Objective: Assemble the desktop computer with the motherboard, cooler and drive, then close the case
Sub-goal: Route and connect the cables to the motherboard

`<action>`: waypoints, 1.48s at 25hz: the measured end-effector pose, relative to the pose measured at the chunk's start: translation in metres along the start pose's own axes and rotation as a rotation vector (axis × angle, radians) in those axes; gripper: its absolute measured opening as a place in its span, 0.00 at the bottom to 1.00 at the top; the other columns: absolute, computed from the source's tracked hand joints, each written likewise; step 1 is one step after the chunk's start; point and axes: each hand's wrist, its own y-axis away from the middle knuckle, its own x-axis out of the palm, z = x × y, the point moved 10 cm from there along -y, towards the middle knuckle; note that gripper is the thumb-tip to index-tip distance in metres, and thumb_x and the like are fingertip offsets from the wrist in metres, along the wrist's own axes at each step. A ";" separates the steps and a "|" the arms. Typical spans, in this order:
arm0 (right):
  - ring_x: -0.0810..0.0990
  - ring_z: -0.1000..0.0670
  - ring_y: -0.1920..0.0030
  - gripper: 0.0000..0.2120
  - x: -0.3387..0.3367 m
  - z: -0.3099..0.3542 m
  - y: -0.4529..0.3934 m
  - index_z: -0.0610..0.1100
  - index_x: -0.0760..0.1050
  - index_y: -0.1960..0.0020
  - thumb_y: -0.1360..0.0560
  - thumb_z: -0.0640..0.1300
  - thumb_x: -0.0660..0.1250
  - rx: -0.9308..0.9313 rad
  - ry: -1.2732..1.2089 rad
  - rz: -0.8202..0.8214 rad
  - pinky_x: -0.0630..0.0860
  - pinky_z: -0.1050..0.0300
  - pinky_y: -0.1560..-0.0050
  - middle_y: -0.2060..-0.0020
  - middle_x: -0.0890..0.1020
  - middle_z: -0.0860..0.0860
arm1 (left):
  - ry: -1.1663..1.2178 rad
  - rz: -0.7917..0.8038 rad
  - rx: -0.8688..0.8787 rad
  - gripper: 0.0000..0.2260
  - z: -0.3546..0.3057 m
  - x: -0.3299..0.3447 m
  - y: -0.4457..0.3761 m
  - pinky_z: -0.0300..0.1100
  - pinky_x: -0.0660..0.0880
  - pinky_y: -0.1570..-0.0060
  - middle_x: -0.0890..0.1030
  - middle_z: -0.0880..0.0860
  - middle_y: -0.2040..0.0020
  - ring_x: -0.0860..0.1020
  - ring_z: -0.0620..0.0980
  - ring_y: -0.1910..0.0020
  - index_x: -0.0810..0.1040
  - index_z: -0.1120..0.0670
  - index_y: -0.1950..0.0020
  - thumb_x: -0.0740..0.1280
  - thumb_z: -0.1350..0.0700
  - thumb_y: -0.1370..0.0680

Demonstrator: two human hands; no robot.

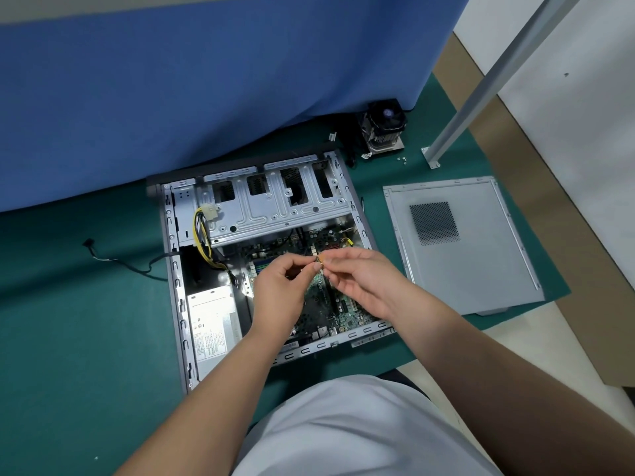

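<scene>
The open computer case (173, 269) lies flat on the green mat, with the green motherboard (323, 297) seated inside and a silver drive cage (275, 204) at its far end. Above the board, my left hand (280, 286) and my right hand (360, 280) meet and pinch a small brownish connector (319, 259) between fingertips. The CPU cooler (383, 130) with its fan stands on the mat beyond the case's far right corner. The grey side panel (460, 245) lies flat to the right of the case.
The power supply (213, 324) fills the case's near left. Yellow and black cables (202, 235) run along its left side. A black cable (120, 262) trails left on the mat. Small screws (402, 160) lie near the cooler. A blue cloth hangs behind; a metal post (481, 94) stands right.
</scene>
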 end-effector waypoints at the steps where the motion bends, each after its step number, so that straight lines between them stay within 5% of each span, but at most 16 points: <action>1: 0.85 0.51 0.58 0.08 -0.001 0.000 0.000 0.38 0.85 0.48 0.26 0.32 0.74 -0.021 0.023 -0.019 0.83 0.61 0.55 0.54 0.87 0.41 | -0.014 -0.013 0.001 0.02 -0.001 0.000 -0.001 0.36 0.75 0.63 0.85 0.42 0.60 0.79 0.40 0.65 0.85 0.44 0.53 0.76 0.50 0.24; 10: 0.81 0.53 0.63 0.07 -0.011 -0.002 -0.002 0.38 0.84 0.50 0.25 0.41 0.76 -0.089 0.130 -0.135 0.80 0.62 0.60 0.62 0.85 0.46 | -0.057 0.017 -0.019 0.03 0.001 0.006 -0.011 0.33 0.69 0.72 0.81 0.43 0.68 0.72 0.39 0.73 0.86 0.47 0.51 0.76 0.50 0.23; 13: 0.83 0.52 0.63 0.08 -0.010 -0.008 -0.004 0.37 0.82 0.47 0.23 0.40 0.74 -0.030 0.085 -0.096 0.81 0.61 0.60 0.60 0.85 0.44 | -0.098 0.060 0.008 0.03 0.001 0.008 -0.012 0.31 0.75 0.62 0.85 0.41 0.59 0.80 0.37 0.62 0.86 0.46 0.51 0.76 0.51 0.24; 15: 0.83 0.52 0.63 0.07 -0.008 -0.012 -0.005 0.36 0.82 0.45 0.23 0.37 0.73 0.018 -0.003 -0.060 0.81 0.62 0.61 0.59 0.85 0.42 | -0.096 0.093 0.012 0.03 0.001 0.011 -0.011 0.33 0.77 0.56 0.85 0.41 0.56 0.82 0.38 0.57 0.86 0.46 0.51 0.76 0.52 0.24; 21: 0.83 0.53 0.64 0.07 -0.006 -0.027 -0.007 0.36 0.81 0.43 0.21 0.35 0.69 0.161 -0.129 -0.060 0.79 0.64 0.64 0.60 0.85 0.44 | 0.005 0.031 -0.086 0.04 0.015 0.017 -0.002 0.45 0.77 0.64 0.86 0.43 0.59 0.80 0.44 0.63 0.87 0.48 0.49 0.75 0.53 0.23; 23: 0.86 0.52 0.58 0.10 -0.014 -0.008 -0.004 0.37 0.80 0.39 0.21 0.36 0.70 0.059 0.198 -0.112 0.82 0.61 0.57 0.50 0.86 0.44 | -0.064 0.051 -0.060 0.03 0.017 0.019 -0.002 0.40 0.76 0.61 0.86 0.43 0.58 0.80 0.41 0.62 0.87 0.48 0.50 0.75 0.53 0.23; 26: 0.82 0.57 0.50 0.16 -0.007 0.066 0.004 0.46 0.78 0.33 0.19 0.46 0.68 -0.392 1.042 -0.227 0.77 0.60 0.45 0.43 0.84 0.53 | -0.214 0.120 -0.009 0.03 0.015 0.023 -0.006 0.36 0.77 0.52 0.85 0.41 0.54 0.81 0.38 0.55 0.86 0.47 0.50 0.75 0.52 0.23; 29: 0.80 0.53 0.45 0.16 0.019 0.118 0.001 0.47 0.78 0.34 0.19 0.50 0.66 -0.692 1.349 -0.180 0.77 0.53 0.38 0.41 0.81 0.51 | -0.362 0.232 0.008 0.05 0.016 0.035 -0.011 0.32 0.74 0.54 0.84 0.40 0.54 0.80 0.37 0.54 0.86 0.46 0.48 0.76 0.50 0.23; 32: 0.71 0.47 0.30 0.21 0.045 0.133 -0.026 0.47 0.73 0.28 0.19 0.53 0.64 -0.889 1.662 -0.047 0.70 0.45 0.29 0.31 0.74 0.49 | -0.450 0.293 0.007 0.05 0.021 0.049 -0.014 0.24 0.68 0.62 0.81 0.38 0.59 0.77 0.32 0.60 0.85 0.46 0.49 0.76 0.49 0.24; 37: 0.52 0.43 0.18 0.32 0.079 0.136 -0.082 0.54 0.56 0.18 0.18 0.64 0.55 -1.043 2.028 0.095 0.51 0.44 0.20 0.17 0.53 0.48 | -0.455 0.321 -0.077 0.06 0.034 0.073 -0.017 0.30 0.71 0.68 0.82 0.45 0.60 0.79 0.41 0.62 0.83 0.48 0.49 0.76 0.50 0.24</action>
